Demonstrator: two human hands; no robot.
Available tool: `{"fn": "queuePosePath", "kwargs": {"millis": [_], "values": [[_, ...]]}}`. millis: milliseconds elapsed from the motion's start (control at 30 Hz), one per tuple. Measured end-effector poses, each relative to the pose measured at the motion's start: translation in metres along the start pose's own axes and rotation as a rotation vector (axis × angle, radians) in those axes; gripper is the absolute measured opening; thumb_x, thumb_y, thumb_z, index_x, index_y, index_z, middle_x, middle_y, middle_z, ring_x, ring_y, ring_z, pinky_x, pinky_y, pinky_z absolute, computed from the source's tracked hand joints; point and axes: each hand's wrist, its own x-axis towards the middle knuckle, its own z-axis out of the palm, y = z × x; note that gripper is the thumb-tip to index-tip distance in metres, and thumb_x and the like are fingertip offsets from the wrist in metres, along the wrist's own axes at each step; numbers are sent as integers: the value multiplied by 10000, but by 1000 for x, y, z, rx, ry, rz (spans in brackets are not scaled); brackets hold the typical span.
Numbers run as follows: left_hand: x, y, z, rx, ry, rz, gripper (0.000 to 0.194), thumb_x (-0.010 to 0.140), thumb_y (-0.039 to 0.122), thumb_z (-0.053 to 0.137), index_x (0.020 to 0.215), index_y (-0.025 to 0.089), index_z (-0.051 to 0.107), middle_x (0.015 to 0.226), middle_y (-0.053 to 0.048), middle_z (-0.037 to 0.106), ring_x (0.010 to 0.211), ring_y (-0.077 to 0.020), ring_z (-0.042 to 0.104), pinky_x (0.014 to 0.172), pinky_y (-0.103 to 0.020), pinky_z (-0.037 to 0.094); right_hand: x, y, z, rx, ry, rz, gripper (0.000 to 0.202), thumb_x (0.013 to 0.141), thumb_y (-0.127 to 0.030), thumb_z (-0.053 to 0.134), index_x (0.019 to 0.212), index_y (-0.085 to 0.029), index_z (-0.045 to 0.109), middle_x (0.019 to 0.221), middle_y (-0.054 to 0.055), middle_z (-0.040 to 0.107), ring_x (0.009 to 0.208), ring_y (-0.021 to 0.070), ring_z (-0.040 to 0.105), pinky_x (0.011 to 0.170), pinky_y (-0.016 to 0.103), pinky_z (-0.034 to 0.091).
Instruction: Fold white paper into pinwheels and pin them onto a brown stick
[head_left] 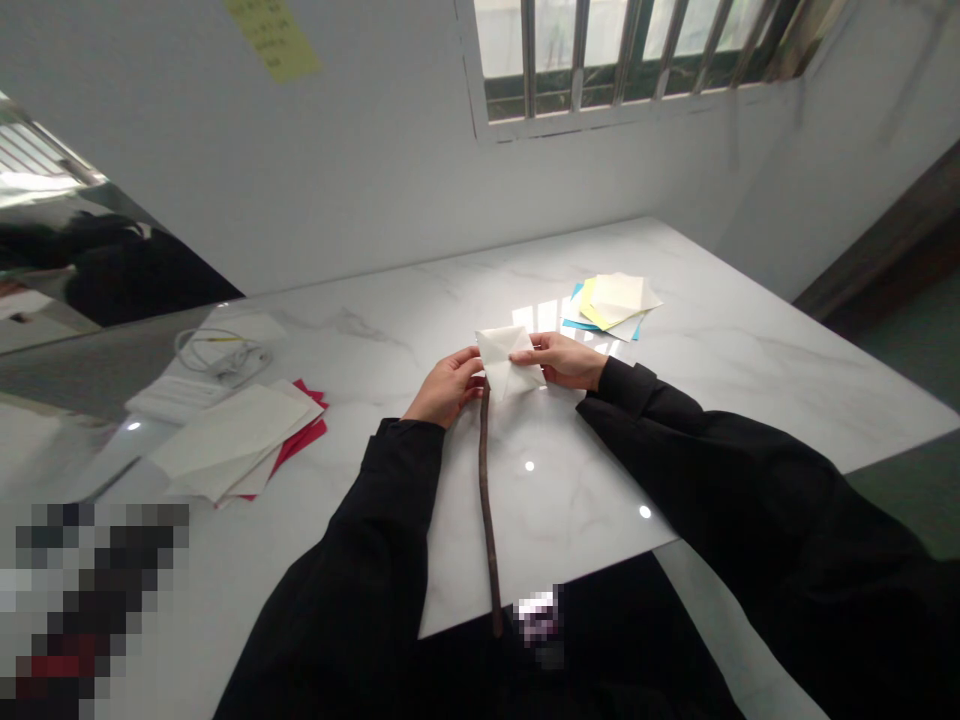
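A small cream paper piece (501, 362) with fold lines is held up over the white marbled table (405, 330). My right hand (570, 360) pinches its right side, thumb on the front face. At the paper's left edge is my left hand (448, 385), its fingers closed and partly hidden behind the paper. A thin brown stick or cord (485, 480) hangs or lies below the paper, running down past the table's front edge; its upper end is by my left fingertips.
White and red papers (244, 440) lie on the left, beside a coiled white cable (221, 352). Cream, yellow and blue sheets (619, 300) are stacked at the back right. A yellow note (276, 40) is on the wall near a barred window.
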Motion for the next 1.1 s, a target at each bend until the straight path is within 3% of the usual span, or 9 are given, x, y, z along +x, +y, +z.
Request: {"fn": "queuePosePath", "kwargs": {"millis": [500, 1100], "values": [[0, -1, 0, -7, -15, 3, 428, 698, 379, 861, 1061, 168, 774, 863, -57, 741, 600, -94, 608, 506, -166, 435, 0, -1, 0, -10, 0, -2, 424, 738, -279, 921, 1089, -109, 756, 1044, 109, 797, 865, 189, 740, 786, 270, 603], [-1, 1, 2, -27, -19, 5, 390, 705, 333, 854, 1040, 150, 776, 856, -60, 737, 590, -90, 602, 513, -174, 425, 0, 1, 0, -14, -8, -11, 432, 723, -313, 931, 1073, -119, 769, 1024, 99, 797, 846, 179, 736, 774, 258, 604]]}}
